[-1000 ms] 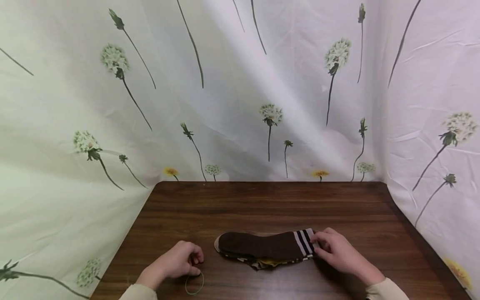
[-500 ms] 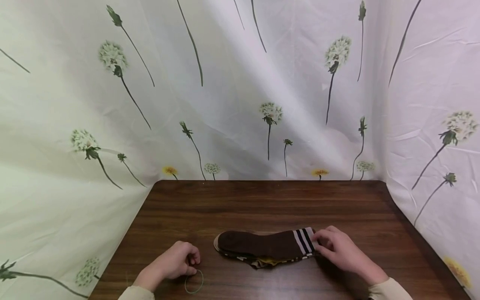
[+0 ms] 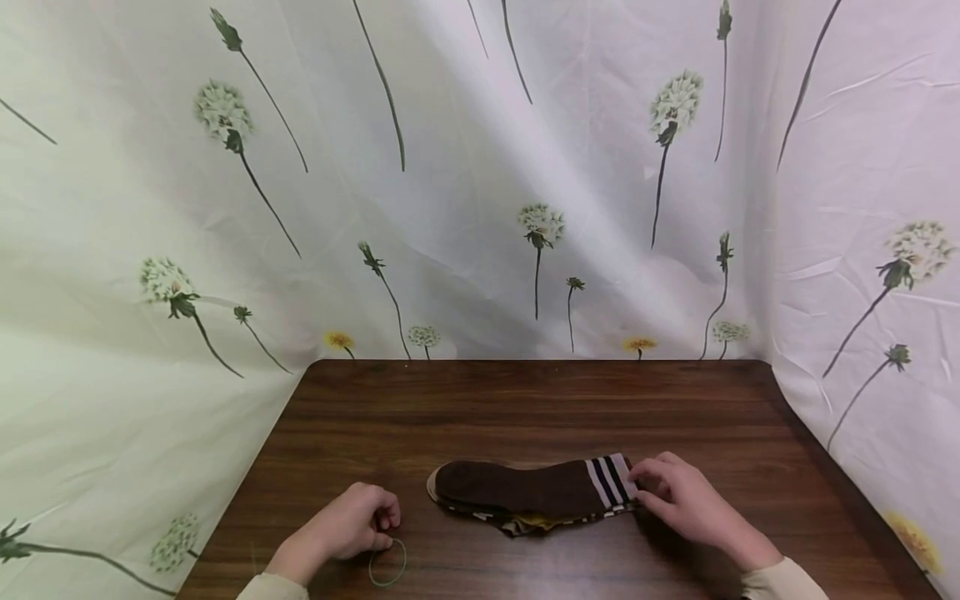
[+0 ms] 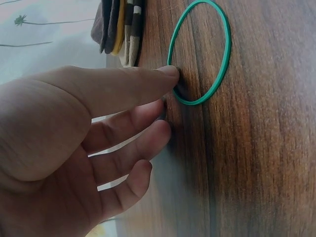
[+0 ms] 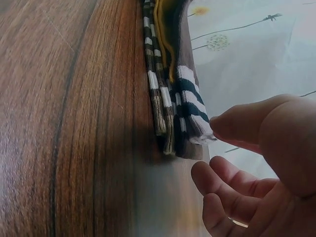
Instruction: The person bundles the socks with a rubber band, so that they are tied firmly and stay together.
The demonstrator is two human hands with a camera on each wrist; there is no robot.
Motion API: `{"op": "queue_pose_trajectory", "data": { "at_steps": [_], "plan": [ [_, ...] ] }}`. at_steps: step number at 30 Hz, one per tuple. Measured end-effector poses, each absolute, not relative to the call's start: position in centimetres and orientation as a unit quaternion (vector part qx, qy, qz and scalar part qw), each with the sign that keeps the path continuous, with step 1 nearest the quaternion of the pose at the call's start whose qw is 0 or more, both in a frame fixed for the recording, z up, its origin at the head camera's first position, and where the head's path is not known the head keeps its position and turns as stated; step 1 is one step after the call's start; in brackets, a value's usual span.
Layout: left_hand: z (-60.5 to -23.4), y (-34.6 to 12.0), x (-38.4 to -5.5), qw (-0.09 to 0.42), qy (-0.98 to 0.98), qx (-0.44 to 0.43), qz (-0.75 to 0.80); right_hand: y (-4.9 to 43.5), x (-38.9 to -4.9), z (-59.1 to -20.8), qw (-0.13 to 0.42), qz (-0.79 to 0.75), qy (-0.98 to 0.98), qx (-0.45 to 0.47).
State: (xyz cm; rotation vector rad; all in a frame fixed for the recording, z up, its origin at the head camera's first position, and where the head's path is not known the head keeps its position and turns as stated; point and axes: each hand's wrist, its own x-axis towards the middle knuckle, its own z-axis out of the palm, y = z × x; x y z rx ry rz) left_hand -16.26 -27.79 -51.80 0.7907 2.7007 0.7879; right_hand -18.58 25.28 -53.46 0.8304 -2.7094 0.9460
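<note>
Head view shows a flat stack of socks (image 3: 521, 490) on the brown wooden surface (image 3: 540, 404), with a person's two hands set at either end of it. Its long axis runs nearly along the nine-to-three line, the toe end (image 3: 455, 483) at nine o'clock and the striped cuff end (image 3: 611, 481), tipped slightly up, at three. The right hand (image 3: 688, 504) is the nearer one: from its fingers the whole stack stretches away toward nine o'clock, and the fingertips are right at the cuff end. Those fingers are loosely bent, with a gap between thumb and forefinger; in the right wrist view the thumb seems to touch the top sock's cuff, while the forefinger is largely hidden behind it. From the left hand (image 3: 351, 525) the toe end lies at about two o'clock, near but apart. That hand's thumb is straight, its tip touching the rim of a green band (image 4: 228, 37), and the other fingers curl loosely, clear of it. In the left wrist view the band lies as an open loop on the surface, reaching from the thumb tip toward two o'clock; seen from the head, it sits at about eight o'clock from the stack, well apart from the socks. Beyond the surface, at twelve o'clock, hangs a pale cloth (image 3: 457, 217) printed with dandelions.
</note>
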Motion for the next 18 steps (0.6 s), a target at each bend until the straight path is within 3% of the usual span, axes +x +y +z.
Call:
{"op": "queue_pose_trajectory", "data": {
  "at_steps": [18],
  "plan": [
    [-51.75, -27.93, -15.65, 0.133, 0.914, 0.265, 0.279, 26.01, -17.91, -53.43, 0.105, 0.316, -0.899, 0.284]
  ]
}}
